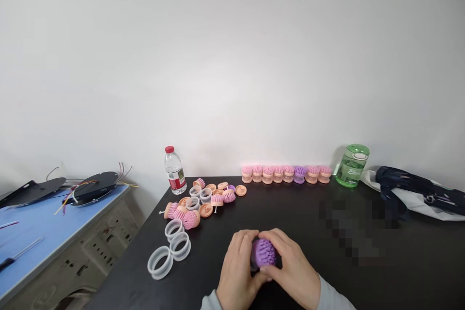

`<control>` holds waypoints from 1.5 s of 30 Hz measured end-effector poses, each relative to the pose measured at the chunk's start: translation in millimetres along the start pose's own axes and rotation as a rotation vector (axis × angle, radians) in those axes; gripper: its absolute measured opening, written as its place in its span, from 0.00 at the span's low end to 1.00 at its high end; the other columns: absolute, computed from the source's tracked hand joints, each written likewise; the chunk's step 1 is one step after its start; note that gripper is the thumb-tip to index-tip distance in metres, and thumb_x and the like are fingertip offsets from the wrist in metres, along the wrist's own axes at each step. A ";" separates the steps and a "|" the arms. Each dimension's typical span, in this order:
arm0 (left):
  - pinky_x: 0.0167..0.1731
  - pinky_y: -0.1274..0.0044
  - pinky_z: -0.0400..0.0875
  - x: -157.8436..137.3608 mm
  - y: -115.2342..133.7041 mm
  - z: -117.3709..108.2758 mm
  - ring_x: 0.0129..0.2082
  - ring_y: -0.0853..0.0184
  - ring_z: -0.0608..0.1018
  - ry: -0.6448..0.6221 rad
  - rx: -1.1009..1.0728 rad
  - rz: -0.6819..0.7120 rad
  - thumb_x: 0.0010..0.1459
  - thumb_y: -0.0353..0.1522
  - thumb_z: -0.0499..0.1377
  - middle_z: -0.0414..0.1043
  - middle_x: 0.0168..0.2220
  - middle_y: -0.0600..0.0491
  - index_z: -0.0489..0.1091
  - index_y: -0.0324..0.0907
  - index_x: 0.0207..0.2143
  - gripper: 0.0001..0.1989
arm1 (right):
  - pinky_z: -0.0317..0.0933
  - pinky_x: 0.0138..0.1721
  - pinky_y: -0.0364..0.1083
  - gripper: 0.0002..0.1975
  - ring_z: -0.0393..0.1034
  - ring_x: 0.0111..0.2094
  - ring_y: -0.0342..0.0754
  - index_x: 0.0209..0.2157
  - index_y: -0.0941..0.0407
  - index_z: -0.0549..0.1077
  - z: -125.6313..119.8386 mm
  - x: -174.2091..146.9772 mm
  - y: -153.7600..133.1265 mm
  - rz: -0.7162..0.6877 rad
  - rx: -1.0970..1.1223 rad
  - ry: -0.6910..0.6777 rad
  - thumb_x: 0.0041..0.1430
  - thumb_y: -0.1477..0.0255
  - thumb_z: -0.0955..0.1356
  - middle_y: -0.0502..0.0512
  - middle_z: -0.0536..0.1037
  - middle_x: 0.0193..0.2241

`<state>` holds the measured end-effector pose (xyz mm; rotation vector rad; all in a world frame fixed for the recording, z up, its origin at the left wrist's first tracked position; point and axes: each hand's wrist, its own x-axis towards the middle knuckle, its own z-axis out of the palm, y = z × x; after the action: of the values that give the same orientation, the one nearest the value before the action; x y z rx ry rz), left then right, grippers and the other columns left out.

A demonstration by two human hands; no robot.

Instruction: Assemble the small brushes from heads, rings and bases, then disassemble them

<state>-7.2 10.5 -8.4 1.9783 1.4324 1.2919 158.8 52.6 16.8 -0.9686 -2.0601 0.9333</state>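
Now the left hand (238, 262) and right hand (292, 264) grip the purple brush (265, 253) from both sides — seemingly to steady it — on the near side of the brush row (288, 175).

Purple brush (265, 253), pink brushes (288, 171), black table (298, 208), green container (350, 167)

Bare left hand (236, 266) and bare right hand (293, 267) have one round purple soft-bristled brush (265, 253) cupped between them. Off left of the fingers, three translucent whitish plastic rings (181, 255) sit bunched up. Way past the fingertips there's a neat row of pink and purple bristled brushes (278, 174), plus a see-through green plastic canister (351, 168) farther right.
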 end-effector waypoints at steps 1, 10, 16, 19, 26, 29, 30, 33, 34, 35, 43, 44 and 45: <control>0.47 0.62 0.68 0.1 -0.6 -1.8 0.45 0.54 0.73 -0.005 0.036 0.003 0.49 0.29 0.66 0.71 0.46 0.45 0.65 0.45 0.51 0.26 | 0.65 0.47 0.51 0.22 0.70 0.45 0.54 0.41 0.52 0.73 1.0 4.9 -2.8 -0.013 -0.003 -0.031 0.41 0.81 0.72 0.53 0.76 0.41; 0.47 0.61 0.69 13.6 -8.9 -37.9 0.43 0.53 0.77 0.249 -0.123 -0.339 0.44 0.30 0.65 0.75 0.41 0.49 0.70 0.44 0.42 0.19 | 0.69 0.43 0.50 0.15 0.72 0.46 0.54 0.45 0.56 0.72 6.4 126.1 36.1 0.027 -0.173 0.036 0.54 0.76 0.69 0.59 0.77 0.45; 0.43 0.67 0.72 15.9 -31.3 -35.8 0.40 0.56 0.77 0.355 -0.394 -0.409 0.39 0.33 0.68 0.75 0.38 0.51 0.71 0.43 0.40 0.22 | 0.59 0.56 0.61 0.24 0.63 0.56 0.60 0.53 0.59 0.69 44.1 187.8 55.5 0.078 -0.434 0.061 0.55 0.73 0.73 0.63 0.68 0.56; 0.37 0.71 0.72 16.3 -38.5 -32.2 0.34 0.60 0.77 0.322 -0.527 -0.473 0.38 0.35 0.70 0.75 0.33 0.53 0.71 0.42 0.39 0.23 | 0.62 0.53 0.61 0.17 0.67 0.53 0.56 0.52 0.57 0.69 53.0 193.8 60.4 0.088 -0.512 0.045 0.64 0.68 0.68 0.59 0.69 0.55; 0.39 0.72 0.69 14.9 -32.7 -32.8 0.37 0.60 0.75 0.356 -0.548 -0.488 0.40 0.36 0.71 0.75 0.37 0.52 0.70 0.42 0.43 0.26 | 0.65 0.51 0.59 0.15 0.69 0.51 0.55 0.51 0.57 0.70 37.1 175.8 65.3 -0.042 -0.540 -0.041 0.65 0.68 0.68 0.58 0.71 0.52; 0.40 0.72 0.69 14.2 -35.7 -31.3 0.38 0.60 0.75 0.396 -0.559 -0.504 0.39 0.36 0.72 0.75 0.38 0.51 0.69 0.42 0.44 0.28 | 0.66 0.50 0.57 0.13 0.70 0.50 0.53 0.50 0.57 0.70 35.3 182.2 59.6 -0.062 -0.544 -0.036 0.66 0.68 0.67 0.58 0.72 0.52; 0.40 0.71 0.69 14.3 -37.7 -30.7 0.38 0.60 0.75 0.402 -0.566 -0.499 0.39 0.37 0.72 0.75 0.38 0.51 0.68 0.41 0.44 0.28 | 0.67 0.49 0.57 0.13 0.70 0.49 0.53 0.50 0.57 0.70 36.6 187.8 56.7 -0.056 -0.545 -0.031 0.66 0.68 0.67 0.58 0.72 0.52; 0.41 0.71 0.68 15.6 -41.6 -30.0 0.39 0.60 0.75 0.439 -0.607 -0.475 0.40 0.37 0.71 0.75 0.38 0.51 0.68 0.42 0.44 0.28 | 0.68 0.47 0.55 0.13 0.71 0.47 0.52 0.50 0.57 0.70 44.7 211.0 46.4 -0.001 -0.550 -0.033 0.66 0.68 0.66 0.58 0.72 0.51; 0.41 0.71 0.68 16.3 -41.1 -30.3 0.38 0.60 0.75 0.469 -0.628 -0.471 0.40 0.38 0.71 0.74 0.38 0.51 0.67 0.42 0.44 0.28 | 0.68 0.47 0.55 0.14 0.71 0.47 0.52 0.51 0.57 0.70 48.5 219.5 42.9 0.025 -0.551 -0.043 0.66 0.68 0.66 0.58 0.72 0.51; 0.41 0.72 0.68 16.9 -39.5 -30.9 0.38 0.61 0.75 0.498 -0.652 -0.468 0.40 0.38 0.71 0.74 0.37 0.52 0.68 0.42 0.44 0.28 | 0.69 0.46 0.55 0.14 0.72 0.46 0.52 0.51 0.57 0.70 52.5 227.9 39.5 0.055 -0.552 -0.060 0.66 0.68 0.66 0.58 0.72 0.50; 0.44 0.71 0.67 16.8 -28.7 -38.7 0.40 0.61 0.75 0.479 -0.717 -0.503 0.44 0.38 0.70 0.73 0.39 0.51 0.67 0.41 0.45 0.27 | 0.69 0.45 0.53 0.14 0.72 0.46 0.52 0.51 0.56 0.70 80.1 255.7 21.7 0.275 -0.502 -0.199 0.65 0.68 0.67 0.57 0.73 0.49; 0.43 0.71 0.68 16.6 -30.3 -38.5 0.39 0.61 0.75 0.475 -0.720 -0.519 0.43 0.38 0.71 0.73 0.38 0.51 0.67 0.41 0.45 0.28 | 0.69 0.45 0.53 0.14 0.72 0.46 0.52 0.51 0.56 0.70 80.3 253.0 20.2 0.274 -0.481 -0.179 0.65 0.68 0.68 0.57 0.73 0.50; 0.43 0.71 0.68 16.4 -31.9 -38.0 0.39 0.61 0.75 0.474 -0.725 -0.534 0.41 0.39 0.72 0.73 0.38 0.52 0.67 0.42 0.45 0.29 | 0.69 0.45 0.54 0.14 0.72 0.47 0.52 0.51 0.56 0.70 79.3 249.4 18.6 0.265 -0.454 -0.151 0.65 0.68 0.68 0.57 0.73 0.50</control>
<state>-55.4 30.4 -5.0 0.7912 1.2784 1.7351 -22.7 242.0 25.7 -1.4761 -2.3681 0.6931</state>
